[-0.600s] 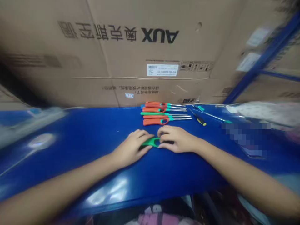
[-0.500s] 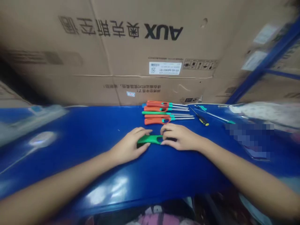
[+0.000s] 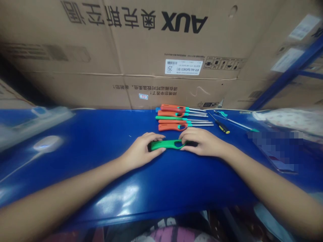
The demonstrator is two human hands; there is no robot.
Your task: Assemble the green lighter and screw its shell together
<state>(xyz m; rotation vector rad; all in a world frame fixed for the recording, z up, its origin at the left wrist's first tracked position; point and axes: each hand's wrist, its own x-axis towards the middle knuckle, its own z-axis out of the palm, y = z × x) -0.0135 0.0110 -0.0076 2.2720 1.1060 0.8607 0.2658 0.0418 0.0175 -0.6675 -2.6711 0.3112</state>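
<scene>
Between my two hands lies a green lighter handle (image 3: 165, 144), with an oval trigger opening toward its right end. My left hand (image 3: 142, 149) is closed on its left end, thumb on the near side and fingers on the far side. At the other end, my right hand (image 3: 202, 141) pinches the handle beside the opening; its fingers hide whatever is at that tip. Just beyond them, several long-necked lighters (image 3: 173, 127) lie stacked side by side, mostly orange with one green, their metal tubes pointing right.
A black-and-yellow screwdriver (image 3: 222, 127) and a thin metal rod with green ends (image 3: 239, 124) lie right of the lighters. A pixelated flat object (image 3: 277, 153) is farther right. A white round device with a cable (image 3: 47, 144) is left. A large cardboard box (image 3: 141, 43) stands behind the blue table (image 3: 161, 188).
The camera view has shifted slightly. Both hands still hold the green handle; the right hand sits slightly farther from the left, and more of the handle shows.
</scene>
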